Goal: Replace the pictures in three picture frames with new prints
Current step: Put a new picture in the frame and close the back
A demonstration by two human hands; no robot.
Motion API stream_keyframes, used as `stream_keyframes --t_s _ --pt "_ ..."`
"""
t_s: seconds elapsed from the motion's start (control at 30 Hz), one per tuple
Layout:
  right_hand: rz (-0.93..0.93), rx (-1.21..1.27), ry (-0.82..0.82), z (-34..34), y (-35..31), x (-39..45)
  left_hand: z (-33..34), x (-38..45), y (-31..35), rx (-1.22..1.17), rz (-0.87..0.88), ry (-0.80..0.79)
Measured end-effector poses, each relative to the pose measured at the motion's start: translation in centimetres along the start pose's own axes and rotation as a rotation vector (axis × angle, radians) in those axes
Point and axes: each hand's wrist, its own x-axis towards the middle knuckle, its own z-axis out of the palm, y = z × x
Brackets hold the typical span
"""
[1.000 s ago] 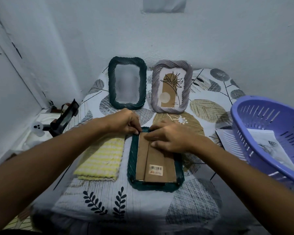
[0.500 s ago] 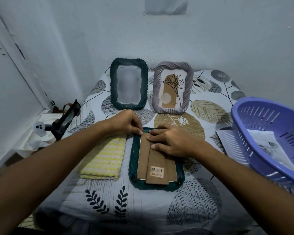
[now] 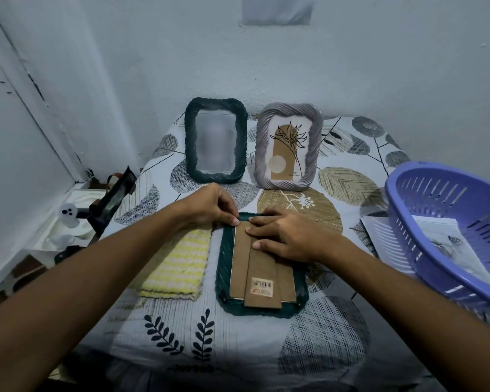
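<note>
Both hands work the top edge of a face-down frame on the bed.

The dark green frame (image 3: pixel 262 267) lies back-up on the patterned bed cover (image 3: pixel 181 332), beside a yellow cloth (image 3: pixel 176 267). The left hand (image 3: pixel 210 205) pinches at its top-left corner, fingertips together; the right hand (image 3: pixel 289 236) lies spread flat on the cardboard backing (image 3: pixel 262 278). 2 more frames stand behind: green (image 3: pixel 216 140) and grey (image 3: pixel 289 147). New prints seem to wait in the purple basket (image 3: pixel 447 230). Risk: a forced retaining tab could bend, or the glass could slip out if the backing lifts unevenly.
</note>
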Motion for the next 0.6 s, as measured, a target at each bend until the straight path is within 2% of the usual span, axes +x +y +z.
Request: stream_keyframes --t_s 0.6 --pt "0.014 0.016 -0.009 -0.13 -0.06 0.09 -0.57 -0.07 -0.40 0.017 0.020 -0.057"
